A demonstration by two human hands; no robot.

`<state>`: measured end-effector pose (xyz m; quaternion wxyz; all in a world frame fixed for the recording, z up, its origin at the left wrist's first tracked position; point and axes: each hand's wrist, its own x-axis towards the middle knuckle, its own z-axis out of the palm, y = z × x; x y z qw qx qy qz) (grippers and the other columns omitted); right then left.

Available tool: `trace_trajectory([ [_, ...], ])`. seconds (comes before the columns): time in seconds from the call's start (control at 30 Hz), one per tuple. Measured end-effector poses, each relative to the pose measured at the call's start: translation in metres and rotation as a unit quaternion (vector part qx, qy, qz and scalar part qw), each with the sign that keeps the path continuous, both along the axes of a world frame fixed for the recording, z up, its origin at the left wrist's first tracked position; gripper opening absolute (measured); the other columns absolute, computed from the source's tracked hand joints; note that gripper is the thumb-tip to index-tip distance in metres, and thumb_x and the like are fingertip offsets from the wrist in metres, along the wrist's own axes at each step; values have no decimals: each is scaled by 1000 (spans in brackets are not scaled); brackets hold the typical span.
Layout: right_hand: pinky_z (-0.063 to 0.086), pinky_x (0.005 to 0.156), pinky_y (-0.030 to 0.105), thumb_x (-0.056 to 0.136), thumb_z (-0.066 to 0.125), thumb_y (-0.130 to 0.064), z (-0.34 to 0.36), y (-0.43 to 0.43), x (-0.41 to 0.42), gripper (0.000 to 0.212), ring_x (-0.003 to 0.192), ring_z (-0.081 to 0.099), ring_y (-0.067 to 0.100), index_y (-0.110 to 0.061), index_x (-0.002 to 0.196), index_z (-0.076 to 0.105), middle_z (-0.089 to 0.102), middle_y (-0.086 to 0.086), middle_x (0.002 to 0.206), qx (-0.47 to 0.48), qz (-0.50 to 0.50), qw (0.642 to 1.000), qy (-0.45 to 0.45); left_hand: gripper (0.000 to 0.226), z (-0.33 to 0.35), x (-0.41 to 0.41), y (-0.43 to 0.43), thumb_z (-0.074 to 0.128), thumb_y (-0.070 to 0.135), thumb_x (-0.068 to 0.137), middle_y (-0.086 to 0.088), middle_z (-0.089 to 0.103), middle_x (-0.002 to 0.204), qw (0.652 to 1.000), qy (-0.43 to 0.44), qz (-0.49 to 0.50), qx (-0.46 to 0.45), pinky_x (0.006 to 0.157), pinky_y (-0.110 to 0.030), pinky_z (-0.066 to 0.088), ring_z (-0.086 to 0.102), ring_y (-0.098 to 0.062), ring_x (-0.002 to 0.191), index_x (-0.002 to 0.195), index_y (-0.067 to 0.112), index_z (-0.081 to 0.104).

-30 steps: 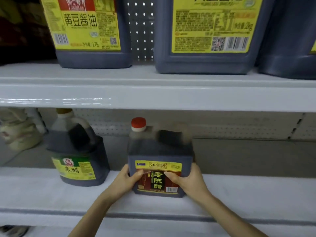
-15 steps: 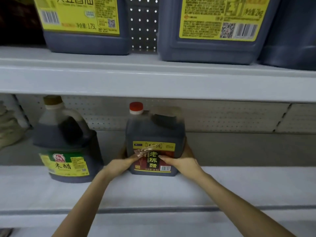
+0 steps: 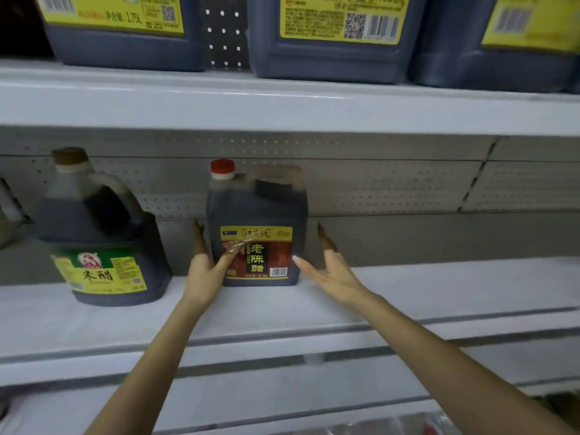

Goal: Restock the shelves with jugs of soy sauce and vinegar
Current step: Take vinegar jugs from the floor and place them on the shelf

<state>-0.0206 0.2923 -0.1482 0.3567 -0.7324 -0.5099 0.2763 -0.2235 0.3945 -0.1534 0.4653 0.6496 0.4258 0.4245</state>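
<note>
The red-capped vinegar jug (image 3: 256, 227) stands upright on the middle shelf (image 3: 439, 287), right between your hands. Your left hand (image 3: 205, 271) sits against its left side, thumb across the label. Your right hand (image 3: 329, 271) is spread, just off the right side — gripping nothing. The green-labelled jug (image 3: 100, 233) stands to the left.

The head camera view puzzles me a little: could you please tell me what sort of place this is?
Most likely a grocery shop aisle. White metal shelves with a pegboard back carry big retail jugs: yellow-labelled soy sauce jugs with barcodes above, and below a red-capped vinegar jug beside a green-labelled vinegar jug.
</note>
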Motion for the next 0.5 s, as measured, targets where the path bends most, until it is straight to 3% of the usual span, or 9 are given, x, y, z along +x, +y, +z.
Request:
trace_trajectory([
  [0.07,21,117,44,88,46,-64,-3,-20,11,87,144,22,24,-22,153,6,16,6,159,-18,-26,994,-106,26,-3,0,-6,56,35,94,3,59,106,999,2,32,29,79,-21,53,60,-9,91,109,23,38],
  [0.1,14,118,47,92,42,-61,-3,-31,18,82,145,17,23,-22,153,4,12,5,160,-14,-30,987,-158,32,-6,2,-7,52,44,94,-6,58,108,998,17,57,32,87,-33,53,59,-20,98,108,19,39],
  [0.17,0,119,50,94,34,-60,-2,-53,34,77,148,3,20,-26,153,-3,1,1,162,-21,-28,972,-231,30,-7,4,-15,42,39,99,-20,49,112,992,67,94,41,98,-51,41,49,-37,110,102,10,38],
  [0.23,-7,117,51,95,30,-60,-2,-80,50,74,148,-7,18,-31,152,-6,-6,-1,162,-38,-35,962,-268,30,-4,8,-28,34,35,102,-23,46,114,987,86,109,77,102,-51,32,41,-40,115,100,6,38],
  [0.3,-8,116,53,94,26,-62,0,-112,64,72,148,-10,19,-35,151,-7,-9,-3,161,-44,-58,953,-293,50,3,15,-46,26,45,100,-24,43,129,982,102,106,119,109,-51,24,34,-41,126,115,1,42],
  [0.37,-9,114,55,94,23,-63,5,-145,77,71,148,-10,21,-36,151,-8,-10,-4,161,-51,-87,946,-308,66,9,26,-65,18,49,100,-20,20,155,978,116,101,139,118,-47,6,13,-36,143,147,3,23],
  [0.43,-10,114,56,93,21,-63,10,-182,88,70,148,-9,22,-37,151,-9,-10,-3,161,-69,-121,936,-322,62,12,43,-85,17,43,101,-14,2,160,975,138,105,141,117,-43,-2,-1,-30,147,153,11,4],
  [0.5,-9,113,57,93,20,-64,13,-220,97,70,148,-9,23,-37,151,-8,-10,-3,161,-80,-158,928,-328,61,19,63,-111,19,42,100,-13,-1,160,970,157,97,157,116,-46,-1,-1,-29,147,153,17,2],
])
